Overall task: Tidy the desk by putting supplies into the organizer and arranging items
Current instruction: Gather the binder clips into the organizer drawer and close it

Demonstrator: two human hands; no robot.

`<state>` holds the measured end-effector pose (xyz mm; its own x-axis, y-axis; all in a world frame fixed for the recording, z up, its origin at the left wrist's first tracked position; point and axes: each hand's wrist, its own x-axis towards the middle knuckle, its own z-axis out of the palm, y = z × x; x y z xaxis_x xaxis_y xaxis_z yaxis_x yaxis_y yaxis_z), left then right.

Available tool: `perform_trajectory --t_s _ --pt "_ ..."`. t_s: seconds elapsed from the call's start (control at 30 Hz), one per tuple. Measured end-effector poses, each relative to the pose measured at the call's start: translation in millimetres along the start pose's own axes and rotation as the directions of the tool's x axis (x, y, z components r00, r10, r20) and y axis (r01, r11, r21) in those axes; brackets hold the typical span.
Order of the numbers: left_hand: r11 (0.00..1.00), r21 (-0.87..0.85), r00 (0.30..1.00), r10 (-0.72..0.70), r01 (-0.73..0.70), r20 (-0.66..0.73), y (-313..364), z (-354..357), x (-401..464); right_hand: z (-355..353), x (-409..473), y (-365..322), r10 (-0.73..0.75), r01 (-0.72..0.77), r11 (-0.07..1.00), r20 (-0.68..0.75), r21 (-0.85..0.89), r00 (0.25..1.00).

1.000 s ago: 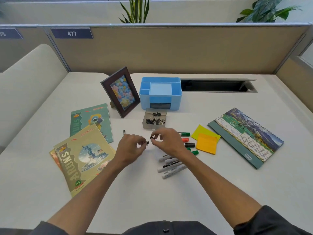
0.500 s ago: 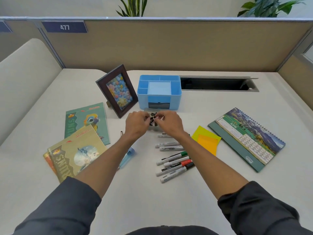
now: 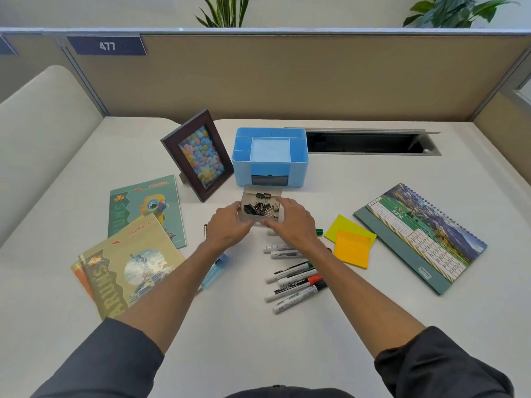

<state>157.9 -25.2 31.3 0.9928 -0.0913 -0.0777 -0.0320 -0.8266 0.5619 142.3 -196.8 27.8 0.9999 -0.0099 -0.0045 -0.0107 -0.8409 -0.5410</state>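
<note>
A small clear drawer tray (image 3: 249,193) full of black binder clips (image 3: 260,208) sits just in front of the blue desk organizer (image 3: 270,162). My left hand (image 3: 228,229) grips the tray's left front corner and my right hand (image 3: 293,222) grips its right front side. The organizer's front slot is dark and open. Several white markers (image 3: 293,282) with green, red and black caps lie on the desk under my right forearm. Yellow and orange sticky notes (image 3: 352,242) lie to the right of them.
A dark-framed flower picture (image 3: 198,153) stands left of the organizer. Three notebooks (image 3: 129,254) lie at the left, a blue stapler-like item (image 3: 214,271) under my left forearm. A June calendar (image 3: 422,234) lies at right. A cable slot (image 3: 370,142) opens behind.
Both hands carried binder clips forward to the tray, dropped them in, and now hold the tray itself by its front corners.
</note>
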Motion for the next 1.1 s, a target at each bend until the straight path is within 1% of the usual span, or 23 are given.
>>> perform_trajectory --t_s 0.07,0.2,0.37,0.43,0.57,0.87,1.1 --pt "1.0 -0.008 1.0 0.005 -0.005 -0.018 -2.8 3.8 0.5 3.5 -0.1 1.5 -0.006 0.006 1.0 0.015 -0.003 1.0" --pt "0.999 -0.044 0.998 -0.006 0.003 -0.063 -4.5 9.9 0.4 6.6 -1.2 3.7 -0.007 0.01 0.998 -0.046 0.054 0.999" --pt "0.988 -0.135 0.988 0.057 -0.077 -0.143 0.5 4.0 2.5 -2.6 -0.3 5.1 -0.027 0.035 0.996 -0.097 0.077 0.995" --pt "0.985 -0.136 0.983 0.085 -0.107 -0.16 4.5 -0.5 7.3 -6.9 2.2 7.3 -0.031 0.042 0.994 -0.106 0.1 0.994" --pt "0.983 -0.126 0.981 0.114 -0.135 -0.159 12.8 -6.6 15.5 -17.8 7.5 7.1 -0.035 0.047 0.995 -0.12 0.093 0.992" --pt "0.987 -0.114 0.985 0.095 -0.112 -0.144 22.1 -10.1 28.8 -31.1 21.2 7.4 -0.057 0.065 0.995 -0.109 0.078 0.992" --pt "0.988 -0.111 0.985 0.091 -0.108 -0.149 22.5 -9.0 32.6 -31.1 23.7 5.8 -0.081 0.093 0.992 -0.136 0.083 0.987"
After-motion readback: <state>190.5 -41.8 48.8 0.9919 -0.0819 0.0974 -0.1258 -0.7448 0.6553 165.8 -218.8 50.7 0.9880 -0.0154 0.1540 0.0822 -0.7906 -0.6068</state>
